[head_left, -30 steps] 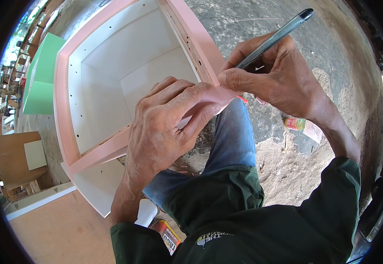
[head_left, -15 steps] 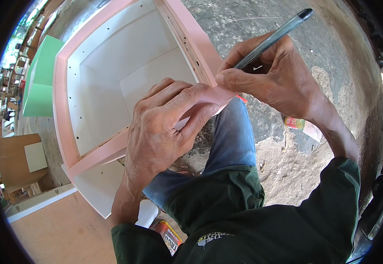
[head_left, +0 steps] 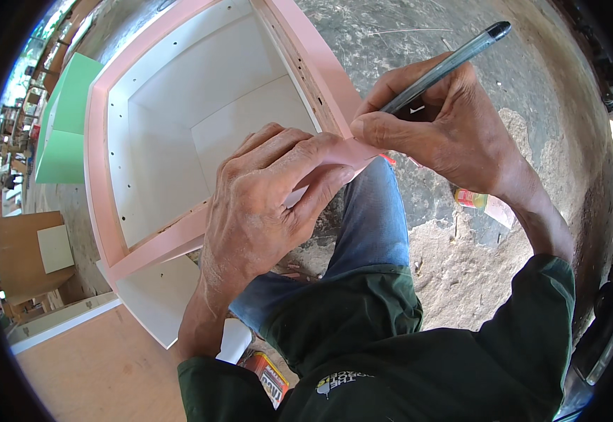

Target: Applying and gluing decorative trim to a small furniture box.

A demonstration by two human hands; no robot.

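A box (head_left: pixel 171 146) with a white inside, holes along its walls and a pink-faced frame (head_left: pixel 96 162) fills the upper left and middle. My left hand (head_left: pixel 264 197) is closed on the frame's near rail by the right-hand corner, thumb and fingers on the pink edge. My right hand (head_left: pixel 440 126) holds a dark pen (head_left: pixel 461 56) tilted down toward that same corner, its fingertips resting at the pink surface; the pen's point is hidden by them. Below the corner is my jeans-clad leg (head_left: pixel 370 225).
Green boards (head_left: pixel 64 148) stand at the left, a brown board (head_left: pixel 18 257) below them. A pale plywood panel (head_left: pixel 95 362) lies at lower left. A small bottle (head_left: pixel 470 198) lies on the rough concrete floor (head_left: pixel 475 281); a can (head_left: pixel 268 376) is near my lap, and dark machinery (head_left: pixel 609 309) is at the right rim.
My right hand and the pen's upper end have shifted slightly right and down since half a second ago. My left hand stays in place on the frame.
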